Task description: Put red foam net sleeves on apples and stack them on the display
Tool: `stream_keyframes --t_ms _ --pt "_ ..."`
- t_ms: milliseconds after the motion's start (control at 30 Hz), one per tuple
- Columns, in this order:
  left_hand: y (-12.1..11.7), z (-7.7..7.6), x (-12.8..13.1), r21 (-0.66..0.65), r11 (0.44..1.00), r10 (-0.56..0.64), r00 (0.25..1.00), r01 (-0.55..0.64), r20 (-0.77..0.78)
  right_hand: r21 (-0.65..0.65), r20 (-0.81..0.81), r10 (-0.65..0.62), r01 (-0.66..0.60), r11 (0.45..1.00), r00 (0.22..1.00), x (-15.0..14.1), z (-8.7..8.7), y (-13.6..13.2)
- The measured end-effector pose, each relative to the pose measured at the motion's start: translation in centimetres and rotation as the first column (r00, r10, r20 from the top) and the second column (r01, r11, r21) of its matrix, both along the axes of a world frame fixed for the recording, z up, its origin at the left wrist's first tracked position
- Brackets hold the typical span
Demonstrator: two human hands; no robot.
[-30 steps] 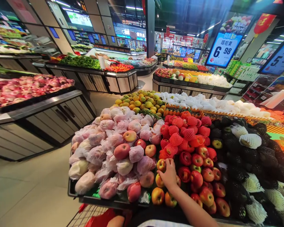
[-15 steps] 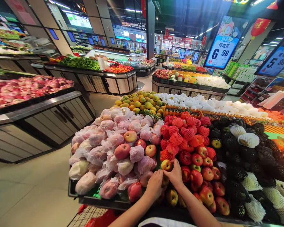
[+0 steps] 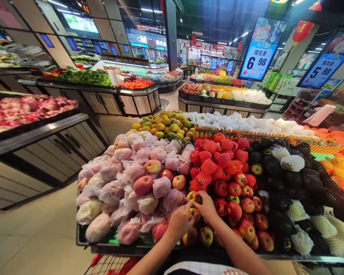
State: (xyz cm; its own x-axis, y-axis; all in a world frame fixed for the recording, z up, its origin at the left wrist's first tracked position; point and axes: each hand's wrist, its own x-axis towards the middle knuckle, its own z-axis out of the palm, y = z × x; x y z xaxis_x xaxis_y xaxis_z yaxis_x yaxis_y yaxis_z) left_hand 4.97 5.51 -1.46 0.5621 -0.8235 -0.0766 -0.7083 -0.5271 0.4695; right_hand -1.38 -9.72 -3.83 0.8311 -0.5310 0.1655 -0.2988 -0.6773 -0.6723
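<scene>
Yellow-red apple [image 3: 192,196] beside right grip [image 3: 205,208], beyond left grip [image 3: 180,220].

The left hand [image 3: 179,222] and the right hand [image 3: 205,208] are bare. The left arm [image 3: 157,252] and the right arm [image 3: 233,244] are bare too, as far up as they show. A bit of the person's clothes [image 3: 199,269] shows: pale, whitish cloth with faint checks. It has small red marks [image 3: 235,272] on its right side.

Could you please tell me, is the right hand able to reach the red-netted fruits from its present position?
Probably yes: the right hand is close in front of the red-netted fruits, and nothing seems to block it, though it is at a yellow-red apple.
</scene>
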Motion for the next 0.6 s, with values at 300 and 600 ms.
stream_keyframes --t_ms 300,600 --pt "-3.9 -0.2 2.1 -0.068 0.998 0.023 0.986 -0.012 0.165 -0.349 -0.238 -0.232 0.14 0.927 0.943 -6.5 0.0 -3.6" --pt "-7.4 -1.5 -0.5 -0.029 0.996 -0.074 0.97 0.083 0.234 -0.408 -0.229 -0.16 0.054 0.911 0.96 -7.4 2.1 -4.0"
